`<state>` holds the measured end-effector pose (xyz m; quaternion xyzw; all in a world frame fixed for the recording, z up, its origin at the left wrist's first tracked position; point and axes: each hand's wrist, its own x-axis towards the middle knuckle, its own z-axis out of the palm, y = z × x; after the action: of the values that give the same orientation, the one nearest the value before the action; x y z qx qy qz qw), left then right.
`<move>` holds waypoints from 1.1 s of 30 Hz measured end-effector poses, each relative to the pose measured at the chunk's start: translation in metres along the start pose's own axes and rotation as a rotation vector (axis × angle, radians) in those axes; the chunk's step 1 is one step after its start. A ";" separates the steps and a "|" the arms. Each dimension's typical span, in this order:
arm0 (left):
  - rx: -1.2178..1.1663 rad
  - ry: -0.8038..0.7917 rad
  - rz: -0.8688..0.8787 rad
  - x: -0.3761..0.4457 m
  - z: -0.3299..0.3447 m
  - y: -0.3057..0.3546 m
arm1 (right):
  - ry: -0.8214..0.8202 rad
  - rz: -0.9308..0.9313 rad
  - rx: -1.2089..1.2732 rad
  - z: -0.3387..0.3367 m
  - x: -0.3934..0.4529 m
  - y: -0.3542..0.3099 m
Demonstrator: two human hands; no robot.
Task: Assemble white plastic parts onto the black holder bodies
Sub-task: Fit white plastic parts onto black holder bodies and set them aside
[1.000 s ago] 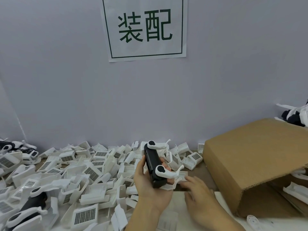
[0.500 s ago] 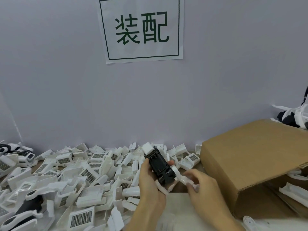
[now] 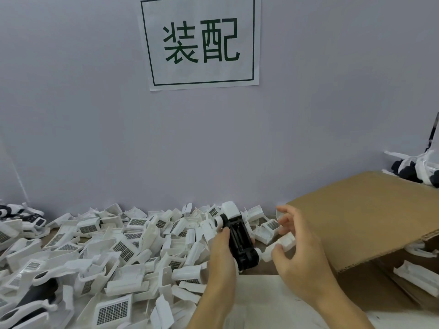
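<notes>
Head view: left hand [image 3: 222, 254] grips a black holder body [image 3: 240, 243] above the bench, while right hand [image 3: 297, 252] pinches a white plastic part [image 3: 279, 245] at its lower end; both look light, rigid, best held by their flanks

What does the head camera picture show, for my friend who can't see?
A person's left hand grips a black holder body while the right hand holds a white part at its lower end, above a pile of white parts beside a cardboard box.
</notes>
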<state>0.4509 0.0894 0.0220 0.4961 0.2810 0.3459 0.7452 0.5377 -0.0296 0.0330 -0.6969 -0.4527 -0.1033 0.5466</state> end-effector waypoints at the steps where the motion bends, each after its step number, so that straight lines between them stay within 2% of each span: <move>1: 0.045 -0.018 0.027 -0.001 0.000 -0.001 | -0.006 -0.004 0.011 0.000 0.000 0.000; 4: 0.120 -0.076 0.064 -0.009 0.001 -0.001 | 0.013 -0.010 0.076 0.004 0.000 0.004; 7: 0.185 -0.126 0.090 -0.011 0.002 -0.002 | 0.040 0.063 0.184 0.007 -0.001 0.011; 12: 0.112 -0.246 0.072 -0.014 0.005 -0.002 | 0.065 0.173 0.387 0.012 -0.001 0.021; 18: 0.030 -0.219 0.048 -0.012 0.006 -0.002 | 0.078 0.245 0.394 0.012 -0.001 0.023; 24: -0.048 -0.200 0.016 -0.011 0.004 0.001 | 0.158 0.284 0.412 0.008 0.001 0.022; 28: 0.148 -0.170 0.079 -0.006 0.005 -0.004 | 0.163 0.301 0.436 0.007 0.002 0.021; 33: 0.291 -0.264 0.132 -0.008 0.010 -0.012 | 0.169 0.323 0.470 0.006 0.002 0.022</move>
<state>0.4568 0.0746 0.0149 0.6570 0.1949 0.2815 0.6717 0.5533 -0.0231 0.0170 -0.6033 -0.3000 0.0350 0.7381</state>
